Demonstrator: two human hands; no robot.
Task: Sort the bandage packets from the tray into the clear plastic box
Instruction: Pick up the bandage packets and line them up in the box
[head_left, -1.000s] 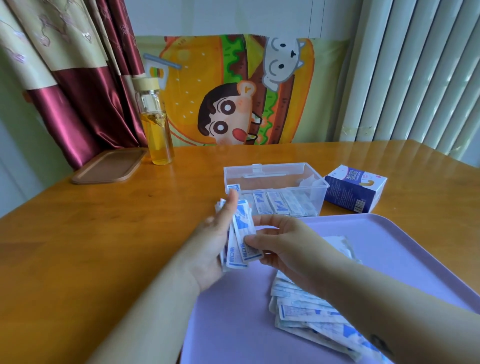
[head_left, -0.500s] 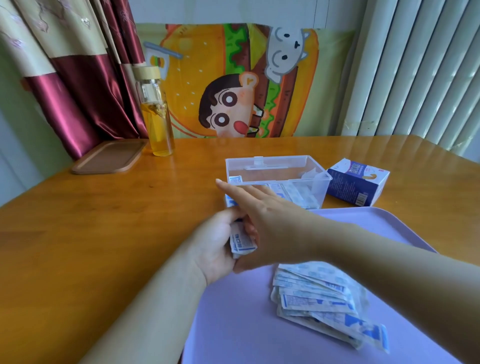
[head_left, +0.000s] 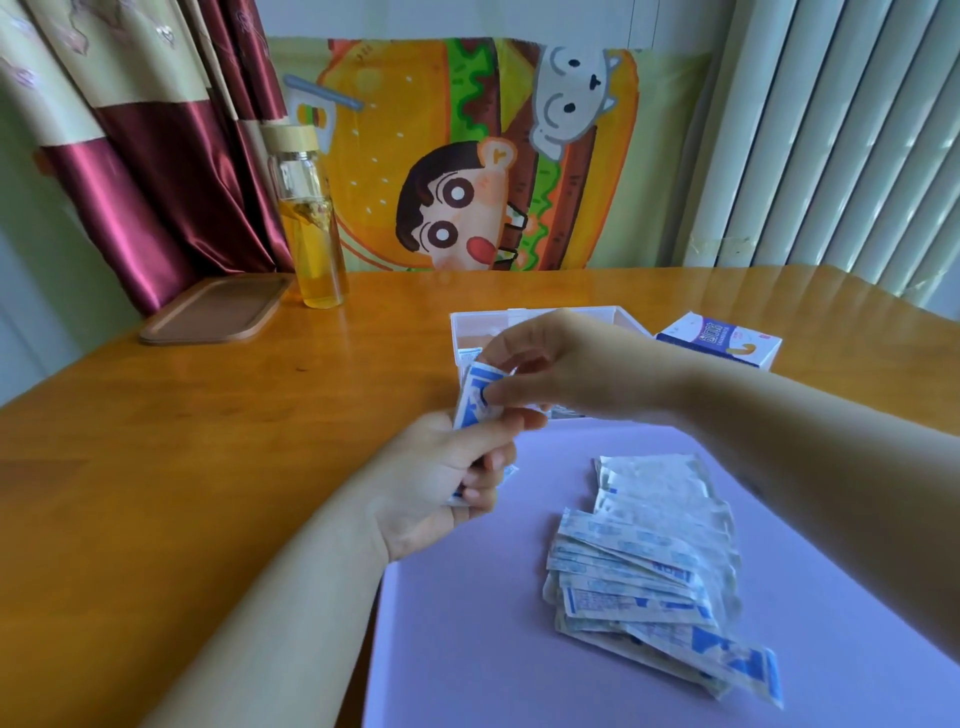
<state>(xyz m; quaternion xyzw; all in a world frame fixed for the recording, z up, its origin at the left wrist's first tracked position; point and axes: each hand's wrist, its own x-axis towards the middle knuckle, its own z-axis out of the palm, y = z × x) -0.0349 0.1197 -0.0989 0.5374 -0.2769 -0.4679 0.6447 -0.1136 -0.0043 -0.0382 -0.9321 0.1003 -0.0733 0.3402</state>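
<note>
Left grip: packet bundle (head_left: 475, 397) is clasped in the left hand (head_left: 441, 483), fingers curled round its lower part, thumb laid across the front.
Right grip: top end of the same bundle is pinched between thumb and fingertips of the right hand (head_left: 571, 369); whether one packet or several is pinched cannot be told.
Bundle place: held upright above the tray's 11 o'clock corner, just in front of the box.
Box: clear plastic box (head_left: 462, 332) is set at 12 o'clock of the tray, mostly hidden by the right hand; contents hardly seen.
Tray: purple tray (head_left: 467, 623) is laid on the wooden table (head_left: 208, 441).
Loose pile: bandage packets (head_left: 644, 561) are heaped on the tray at 4 o'clock from the grip, well apart.
Carton: blue carton (head_left: 719, 343) is seen at 1 o'clock, beside the box.
Bottle: glass bottle (head_left: 311, 234) with yellow liquid at 11 o'clock, next to a brown dish (head_left: 213, 312).
</note>
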